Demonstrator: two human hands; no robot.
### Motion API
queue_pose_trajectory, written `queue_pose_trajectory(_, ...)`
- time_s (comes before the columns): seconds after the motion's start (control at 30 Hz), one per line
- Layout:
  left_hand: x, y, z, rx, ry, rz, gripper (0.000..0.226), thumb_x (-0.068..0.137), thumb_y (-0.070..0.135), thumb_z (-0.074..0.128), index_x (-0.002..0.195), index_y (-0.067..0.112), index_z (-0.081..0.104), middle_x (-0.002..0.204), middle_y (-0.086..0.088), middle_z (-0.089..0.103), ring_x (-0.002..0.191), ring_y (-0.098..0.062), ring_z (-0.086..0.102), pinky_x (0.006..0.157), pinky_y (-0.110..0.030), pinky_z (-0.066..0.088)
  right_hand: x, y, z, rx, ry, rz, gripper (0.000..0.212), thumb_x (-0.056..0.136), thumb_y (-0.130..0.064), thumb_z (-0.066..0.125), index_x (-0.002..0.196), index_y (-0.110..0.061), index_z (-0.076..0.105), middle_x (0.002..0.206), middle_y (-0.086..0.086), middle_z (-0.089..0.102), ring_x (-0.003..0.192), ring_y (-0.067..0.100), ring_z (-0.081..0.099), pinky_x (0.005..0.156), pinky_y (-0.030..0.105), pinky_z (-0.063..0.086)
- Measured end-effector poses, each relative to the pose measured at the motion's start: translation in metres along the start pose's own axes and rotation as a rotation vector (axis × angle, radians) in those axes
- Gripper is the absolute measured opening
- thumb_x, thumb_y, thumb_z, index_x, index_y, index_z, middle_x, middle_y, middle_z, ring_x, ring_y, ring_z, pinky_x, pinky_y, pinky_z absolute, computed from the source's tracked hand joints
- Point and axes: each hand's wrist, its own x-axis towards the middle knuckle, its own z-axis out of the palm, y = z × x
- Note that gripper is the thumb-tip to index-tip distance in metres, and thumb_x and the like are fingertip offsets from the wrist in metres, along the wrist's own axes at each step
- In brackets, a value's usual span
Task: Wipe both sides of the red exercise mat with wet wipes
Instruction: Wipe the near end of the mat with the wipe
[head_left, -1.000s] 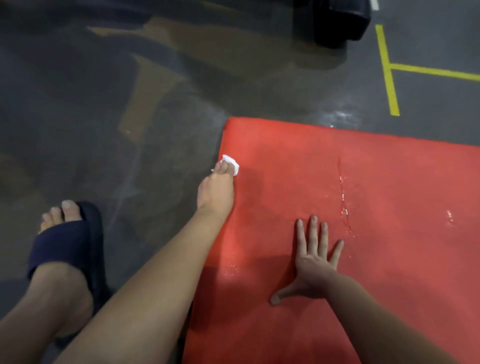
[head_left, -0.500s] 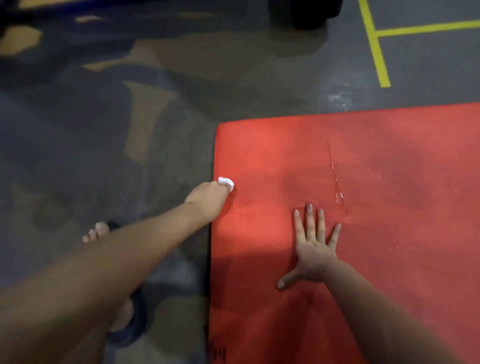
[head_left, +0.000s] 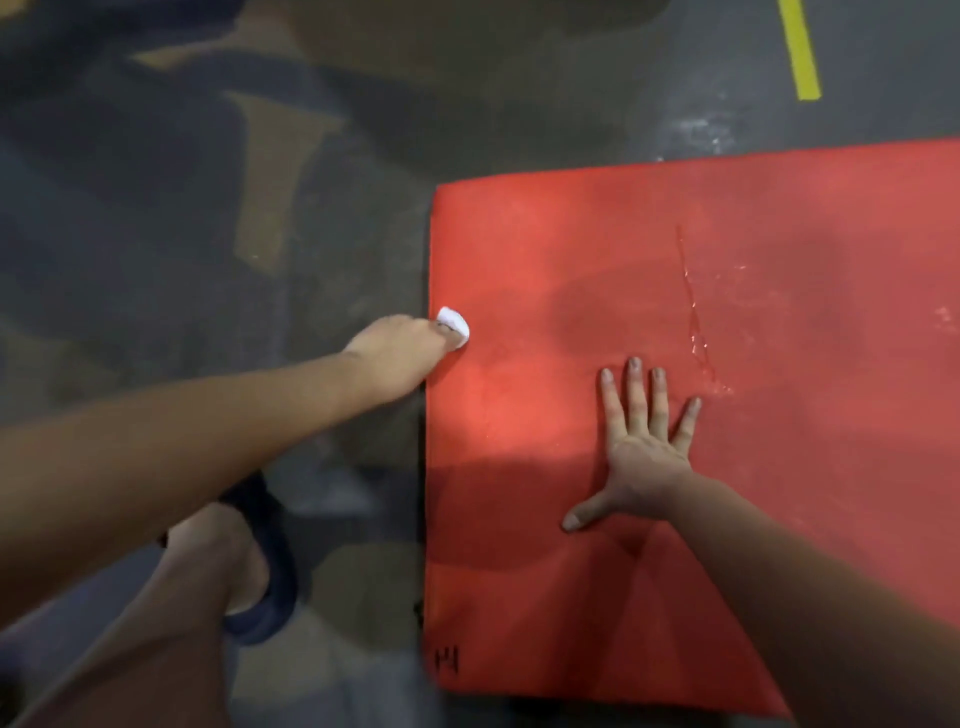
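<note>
**Top face part-wiped, underside yet to do**

Working on the upper face of the mat (head_left: 727, 519), laid flat on the floor (head_left: 156, 208), under both hands and stretching away right of the fingers. Judged partly covered already, going by the wet streak (head_left: 696, 332) and sheen just beyond the right fingers. Duller toward the left edge, so probably unfinished there. No view of the underside, hence most likely a flip and a second pass left to do.

Bracing with the right hand (head_left: 641, 457), fingers (head_left: 635, 395) straight, spread apart and pressed flat on the mat. Touching the mat's left edge with the left hand (head_left: 400, 348), fingers curled tight on a small white wipe (head_left: 453, 321) bunched at their tips.

Around:
- a dark sandal (head_left: 270, 571) on a foot, off the mat, well back from the left fingers
- a yellow line (head_left: 800, 52) on the floor, well beyond the right fingers
- a small black mark (head_left: 447, 661) at the mat's near corner

Nothing loose on the mat in the wipe's way. Only the braced right hand, covering a patch to be reached later.
</note>
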Motion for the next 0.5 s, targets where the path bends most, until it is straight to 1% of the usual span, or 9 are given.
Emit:
queue_pose_trajectory(0.07,-0.006,0.004,0.007,-0.093,0.027,-0.010,0.025,0.103,0.008,0.032,0.125,0.021,0.033,0.111,-0.007,0.057,0.098,-0.038,0.063,0.082,-0.041,0.046,0.000,-0.002,0.000,0.010,-0.005,0.009,0.184,0.020,-0.094,0.071,0.139,-0.022,-0.051,0.138,0.007,-0.064,0.129,0.035,-0.056,0.108,0.073,-0.022)
queue_pose_trajectory(0.1,-0.008,0.007,0.017,-0.143,0.048,-0.023,0.033,0.103,0.006,0.033,0.133,0.021,0.036,0.129,-0.004,0.056,0.114,-0.035,0.062,0.086,-0.038,0.044,0.000,-0.002,0.000,0.007,-0.004,0.013,0.185,0.019,-0.094,0.070,0.138,-0.022,-0.051,0.138,0.007,-0.064,0.130,0.035,-0.057,0.108,0.073,-0.021)
queue_pose_trajectory(0.17,-0.012,0.012,0.037,-0.222,0.082,-0.025,0.055,0.104,0.004,0.034,0.156,0.021,0.032,0.165,0.001,0.033,0.146,-0.019,0.040,0.106,-0.031,0.039,0.001,-0.001,0.002,-0.011,-0.004,0.013,0.185,0.018,-0.095,0.068,0.138,-0.022,-0.052,0.138,0.007,-0.064,0.130,0.035,-0.056,0.108,0.073,-0.021)
queue_pose_trajectory(0.2,-0.015,0.009,0.045,-0.263,0.123,-0.017,0.059,0.104,0.005,0.033,0.160,0.022,0.029,0.169,0.002,0.023,0.151,-0.014,0.030,0.113,-0.028,0.034,0.002,-0.001,0.004,-0.017,-0.003,0.013,0.185,0.017,-0.096,0.068,0.138,-0.023,-0.052,0.138,0.006,-0.064,0.131,0.035,-0.055,0.108,0.073,-0.022)
queue_pose_trajectory(0.27,-0.014,-0.001,0.053,-0.269,0.209,0.048,0.059,0.099,0.012,0.029,0.156,0.023,0.038,0.164,0.001,0.035,0.147,-0.014,0.039,0.113,-0.030,0.037,0.004,-0.002,0.005,-0.022,0.009,0.021,0.184,0.016,-0.096,0.066,0.138,-0.023,-0.052,0.139,0.005,-0.063,0.132,0.035,-0.054,0.108,0.072,-0.023)
queue_pose_trajectory(0.33,-0.009,-0.006,0.049,-0.165,0.244,0.055,0.042,0.094,0.021,0.028,0.132,0.025,0.047,0.131,-0.001,0.059,0.121,-0.027,0.062,0.096,-0.040,0.053,0.004,-0.005,0.005,-0.023,0.015,0.025,0.185,0.016,-0.096,0.066,0.139,-0.024,-0.051,0.140,0.005,-0.062,0.133,0.035,-0.053,0.108,0.071,-0.022)
queue_pose_trajectory(0.37,-0.006,-0.006,0.044,-0.129,0.241,0.032,0.040,0.092,0.031,0.021,0.121,0.023,0.047,0.116,-0.002,0.060,0.108,-0.031,0.063,0.087,-0.041,0.052,0.004,-0.005,0.005,-0.024,0.014,0.025,0.185,0.016,-0.096,0.066,0.139,-0.024,-0.051,0.140,0.005,-0.062,0.133,0.035,-0.053,0.108,0.072,-0.022)
queue_pose_trajectory(0.43,0.000,0.001,0.043,-0.130,0.244,0.047,0.065,0.082,0.044,0.004,0.116,0.018,0.052,0.111,-0.008,0.062,0.105,-0.033,0.060,0.087,-0.038,0.046,0.001,-0.005,0.004,-0.028,0.006,0.022,0.185,0.016,-0.096,0.066,0.139,-0.023,-0.051,0.139,0.005,-0.063,0.132,0.035,-0.054,0.109,0.072,-0.021)
queue_pose_trajectory(0.5,-0.007,0.016,0.048,-0.085,0.273,0.086,0.058,0.086,0.034,0.008,0.121,0.015,0.050,0.113,-0.010,0.061,0.104,-0.031,0.060,0.084,-0.036,0.046,-0.001,-0.006,0.003,-0.020,0.000,0.022,0.184,0.017,-0.096,0.067,0.139,-0.023,-0.051,0.138,0.005,-0.064,0.131,0.035,-0.055,0.109,0.072,-0.021)
